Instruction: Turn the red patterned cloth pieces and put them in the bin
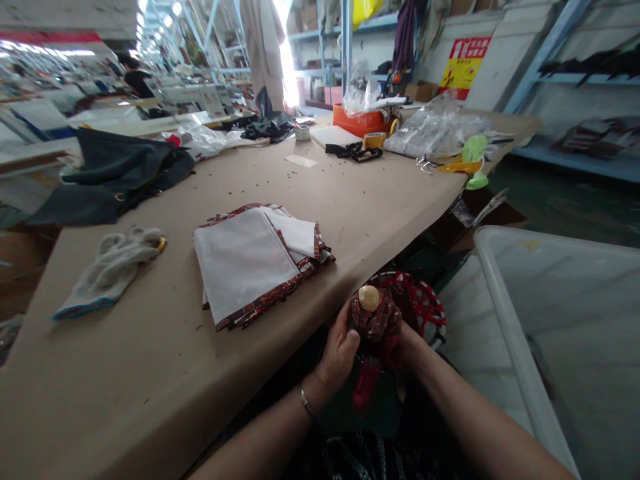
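Beside the table's near edge, my left hand [340,350] grips the side of a bunched brown-red patterned cloth [377,320], thumb to the front. A smooth, pale yellow rounded knob [369,298] pokes out of the top of the cloth. My right hand [407,340] is closed against the cloth's other side, its fingers mostly hidden. Under and behind the cloth is a round basket [434,303] with red material woven or tied around its rim. A dark red piece [365,387] dangles below my hands, blurred.
On the brown-covered table [240,180] lie a stack of white-backed patterned fabric pieces [245,260] and a work glove [117,263]. Dark cloth [120,173] is at the left. An orange box [360,121] and plastic bags [435,127] sit farther back. A large white bin [565,300] stands right.
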### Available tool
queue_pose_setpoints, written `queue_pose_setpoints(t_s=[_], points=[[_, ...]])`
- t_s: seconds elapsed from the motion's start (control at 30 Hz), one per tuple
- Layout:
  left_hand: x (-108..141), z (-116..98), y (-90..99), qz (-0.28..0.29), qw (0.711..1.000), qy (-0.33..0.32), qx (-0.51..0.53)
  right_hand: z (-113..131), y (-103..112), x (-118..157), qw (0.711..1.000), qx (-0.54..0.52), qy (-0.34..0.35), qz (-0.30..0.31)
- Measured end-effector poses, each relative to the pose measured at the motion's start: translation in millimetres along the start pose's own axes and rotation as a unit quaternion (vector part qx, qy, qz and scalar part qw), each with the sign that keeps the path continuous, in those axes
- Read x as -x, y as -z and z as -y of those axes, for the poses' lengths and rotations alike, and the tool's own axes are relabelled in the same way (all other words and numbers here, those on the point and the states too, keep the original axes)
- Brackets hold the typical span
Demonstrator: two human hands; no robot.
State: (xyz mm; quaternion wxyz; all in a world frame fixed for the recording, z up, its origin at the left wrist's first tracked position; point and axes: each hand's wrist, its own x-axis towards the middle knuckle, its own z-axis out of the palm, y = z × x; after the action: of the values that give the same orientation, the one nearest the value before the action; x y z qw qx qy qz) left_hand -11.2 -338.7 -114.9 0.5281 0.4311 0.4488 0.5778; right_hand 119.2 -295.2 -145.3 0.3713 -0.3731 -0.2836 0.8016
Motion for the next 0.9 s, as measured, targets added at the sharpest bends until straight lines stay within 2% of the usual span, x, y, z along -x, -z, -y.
queue_pose_setpoints(t_s=[0.07, 0.23, 0.33, 0.43, 0.53, 0.63, 0.7, 0.77, 0.8, 0.83, 0.9], points=[[-3.5, -16.9, -3.6, 0.000, 0.999, -0.034, -0.037, 7.4, -5.1, 4.2, 1.000, -0.016, -0.015, 0.010], [-15.7, -52.8, -9.6, -0.114, 0.987, -0.064, -0.098, 44.2, -16.3, 23.9, 0.997, -0.072, -0.012, 0.038], [-27.9, -84.1, -12.8, -0.147, 0.981, -0.108, -0.058, 63.4, -20.8, 33.9, 0.995, -0.101, 0.003, 0.020], [-41.6, -108.7, -17.0, -0.190, 0.972, -0.132, 0.030, 56.4, -14.8, 26.0, 0.994, -0.108, 0.033, -0.009], [-40.8, -105.2, -17.5, -0.213, 0.971, -0.085, 0.071, 19.2, 9.4, 4.8, 0.996, -0.026, 0.045, -0.072], [-20.6, -77.8, -8.2, -0.201, 0.978, -0.002, 0.051, -19.4, 39.0, -7.4, 0.988, 0.063, 0.040, -0.134], [-5.1, -60.0, 3.1, -0.195, 0.980, 0.031, 0.027, -28.1, 50.6, -3.2, 0.981, 0.091, 0.055, -0.160], [4.5, -52.4, 13.9, -0.179, 0.984, 0.025, -0.005, -19.3, 50.5, 8.2, 0.971, 0.124, 0.098, -0.181], [6.3, -53.9, 17.4, -0.164, 0.986, 0.005, -0.026, -9.8, 45.8, 14.7, 0.966, 0.147, 0.129, -0.167], [6.2, -59.1, 19.1, -0.145, 0.988, -0.022, -0.052, 1.9, 38.4, 20.7, 0.963, 0.172, 0.159, -0.131], [2.6, -79.3, 16.2, -0.102, 0.986, -0.079, -0.105, 28.1, 18.2, 29.6, 0.957, 0.214, 0.194, -0.021]])
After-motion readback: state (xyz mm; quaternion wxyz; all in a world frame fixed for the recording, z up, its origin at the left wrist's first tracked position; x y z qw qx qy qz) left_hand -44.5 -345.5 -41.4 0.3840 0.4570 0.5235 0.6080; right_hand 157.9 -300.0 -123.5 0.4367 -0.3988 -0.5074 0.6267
